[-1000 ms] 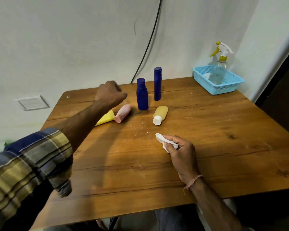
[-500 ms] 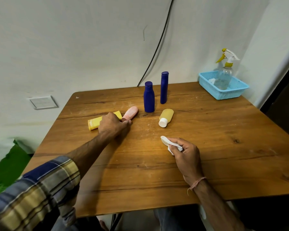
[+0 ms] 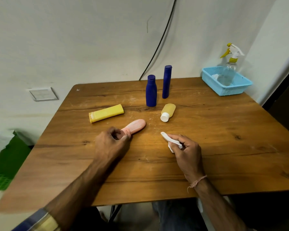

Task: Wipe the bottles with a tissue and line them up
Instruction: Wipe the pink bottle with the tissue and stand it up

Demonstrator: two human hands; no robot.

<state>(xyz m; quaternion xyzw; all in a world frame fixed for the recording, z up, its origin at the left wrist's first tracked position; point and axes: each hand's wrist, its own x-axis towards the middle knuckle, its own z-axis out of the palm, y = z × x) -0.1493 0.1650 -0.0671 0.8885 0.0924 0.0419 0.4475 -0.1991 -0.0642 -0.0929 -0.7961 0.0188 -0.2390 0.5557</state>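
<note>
Left hand pinching cap end of pink bottle lying on tabletop, below yellow tube. Right hand clutching tissue, right of pink bottle.

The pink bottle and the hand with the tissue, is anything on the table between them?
No. In the head view, only bare wooden table lies between the pink bottle and the right hand holding the tissue.

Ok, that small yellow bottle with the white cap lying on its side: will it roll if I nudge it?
Probably. The small yellow bottle lies flat on the bare table and looks rounded, so a sideways nudge may roll it. It seems small and plastic, so likely light and easily pushed. Its white cap is narrower, so it might curve.
</note>
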